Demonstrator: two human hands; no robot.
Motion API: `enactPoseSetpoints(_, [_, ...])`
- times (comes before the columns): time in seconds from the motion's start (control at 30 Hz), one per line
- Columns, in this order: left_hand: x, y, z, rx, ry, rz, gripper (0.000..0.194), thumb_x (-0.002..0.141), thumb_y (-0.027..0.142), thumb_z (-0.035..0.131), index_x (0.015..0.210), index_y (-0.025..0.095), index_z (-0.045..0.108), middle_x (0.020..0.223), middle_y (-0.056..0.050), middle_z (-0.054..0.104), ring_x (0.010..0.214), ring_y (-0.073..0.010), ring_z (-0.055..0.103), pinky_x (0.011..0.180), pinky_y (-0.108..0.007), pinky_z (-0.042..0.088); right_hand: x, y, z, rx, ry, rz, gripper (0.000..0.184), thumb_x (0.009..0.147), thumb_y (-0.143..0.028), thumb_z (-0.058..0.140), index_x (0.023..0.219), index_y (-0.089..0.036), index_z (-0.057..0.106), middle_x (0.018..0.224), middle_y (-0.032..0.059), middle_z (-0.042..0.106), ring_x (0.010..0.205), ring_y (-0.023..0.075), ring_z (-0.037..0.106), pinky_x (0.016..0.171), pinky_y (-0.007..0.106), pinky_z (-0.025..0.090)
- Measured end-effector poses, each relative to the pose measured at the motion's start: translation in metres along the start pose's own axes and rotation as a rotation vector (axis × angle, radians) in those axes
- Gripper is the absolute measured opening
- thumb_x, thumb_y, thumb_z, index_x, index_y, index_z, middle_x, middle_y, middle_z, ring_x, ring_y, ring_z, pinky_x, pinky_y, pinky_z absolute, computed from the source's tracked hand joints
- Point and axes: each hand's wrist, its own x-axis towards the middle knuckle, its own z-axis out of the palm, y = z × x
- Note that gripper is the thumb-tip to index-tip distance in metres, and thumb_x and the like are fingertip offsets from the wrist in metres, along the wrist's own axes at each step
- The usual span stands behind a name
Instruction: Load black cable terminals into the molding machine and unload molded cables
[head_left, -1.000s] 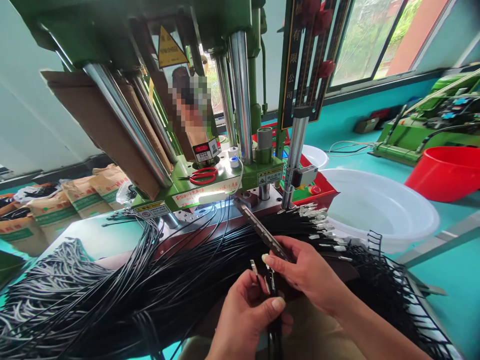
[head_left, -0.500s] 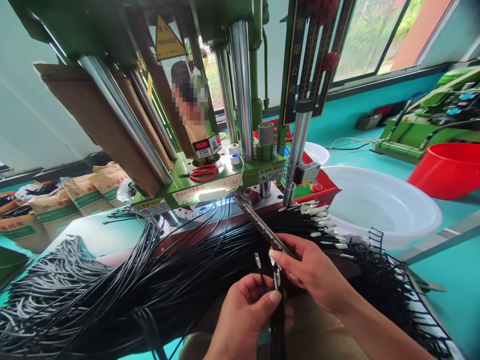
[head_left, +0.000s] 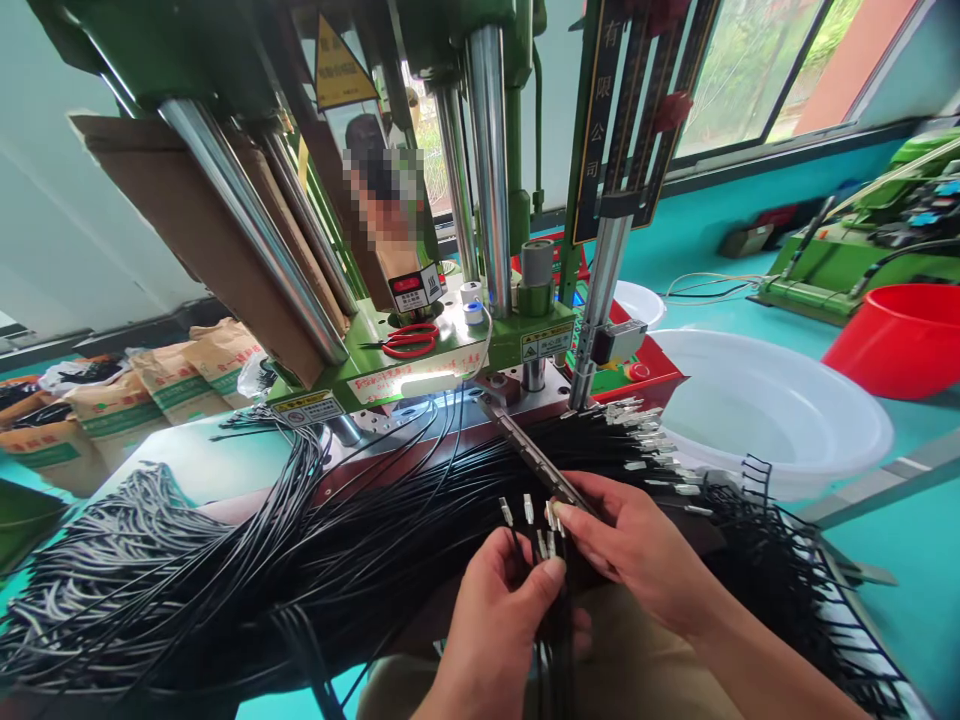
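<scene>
Black cables with small silver plugs [head_left: 529, 509] stand up in a loose bunch from my left hand [head_left: 510, 600], which is closed around them below the plugs. The thumb and forefinger of my right hand [head_left: 611, 525] pinch one more plug [head_left: 553, 516] just right of that bunch. A narrow slotted metal bar [head_left: 529, 447] slants from the machine down to my right hand. Its lower end is hidden by the fingers, and whether they also grip it is unclear. Cable lengths hang beneath my left hand.
A green press [head_left: 442, 390] with steel columns stands ahead, red-handled scissors [head_left: 410, 341] on its plate. Masses of black cables [head_left: 360, 560] cover the worktop. Black moulded strips [head_left: 795, 590] lie at right. Beyond stand a white tub [head_left: 780, 455] and a red tub [head_left: 892, 345].
More silver plugs now show above my left hand, spread apart. My right fingers have shifted slightly at the plug they pinch. The view has moved a little.
</scene>
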Motion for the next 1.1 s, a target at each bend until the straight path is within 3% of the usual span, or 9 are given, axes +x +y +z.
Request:
enactPoseSetpoints(0.3, [0.007,0.01,0.01,-0.06,0.037,0.063,0.023,0.08,0.029,0.064,0.089,0.013,0.05,0.081,-0.004,0.064,0.059,-0.0149,0.064,0.059,-0.029,0.053,0.002,0.01,-0.005,-0.113,0.038,-0.064,0.04,0.086,-0.04,0.06,0.12,-0.018,0.058,0.078,0.0,0.06,0.048,0.0056,0.039,0.04,0.018,0.032])
enactPoseSetpoints(0.4, [0.009,0.008,0.009,-0.036,0.045,0.087,0.028,0.076,0.029,0.07,0.089,0.013,0.052,0.081,-0.004,0.063,0.062,-0.0167,0.065,0.061,-0.03,0.054,0.001,0.013,-0.005,-0.108,0.062,-0.075,0.044,0.086,-0.042,0.059,0.124,-0.018,0.056,0.086,0.0039,0.064,0.062,0.0121,0.054,0.05,0.022,0.044])
enactPoseSetpoints(0.5, [0.01,0.006,0.008,-0.015,0.04,0.074,0.03,0.074,0.028,0.071,0.093,0.01,0.056,0.085,-0.007,0.063,0.064,-0.0162,0.065,0.063,-0.031,0.054,-0.001,0.015,-0.005,-0.108,0.076,-0.082,0.045,0.086,-0.041,0.06,0.125,-0.018,0.056,0.087,0.0051,0.065,0.069,0.0152,0.058,0.055,0.024,0.048])
enactPoseSetpoints(0.67, [0.01,0.009,0.008,-0.041,-0.008,0.075,0.023,0.079,0.028,0.066,0.091,0.012,0.055,0.084,-0.005,0.062,0.062,-0.011,0.059,0.059,-0.024,0.049,-0.004,0.012,0.0,-0.02,0.003,-0.069,0.042,0.085,-0.04,0.061,0.121,-0.019,0.057,0.082,0.0012,0.061,0.054,0.0106,0.052,0.049,0.024,0.048])
enactPoseSetpoints(0.87, [0.008,0.01,0.002,-0.001,-0.035,0.065,0.025,0.073,0.027,0.072,0.086,0.01,0.058,0.071,-0.002,0.057,0.054,-0.0078,0.05,0.049,-0.02,0.04,-0.009,0.021,-0.001,0.009,0.092,-0.058,0.041,0.091,-0.051,0.049,0.108,-0.015,0.062,0.049,-0.0064,0.042,0.043,0.0068,0.033,0.038,0.018,0.027])
enactPoseSetpoints(1.1, [0.011,0.006,0.003,0.01,-0.028,0.011,0.03,0.067,0.03,0.076,0.083,0.01,0.061,0.065,-0.002,0.055,0.05,-0.0065,0.044,0.043,-0.019,0.032,-0.009,0.024,-0.001,0.08,0.09,-0.031,0.045,0.091,-0.053,0.048,0.113,-0.016,0.06,0.046,-0.0066,0.042,0.039,0.0074,0.032,0.035,0.018,0.026])
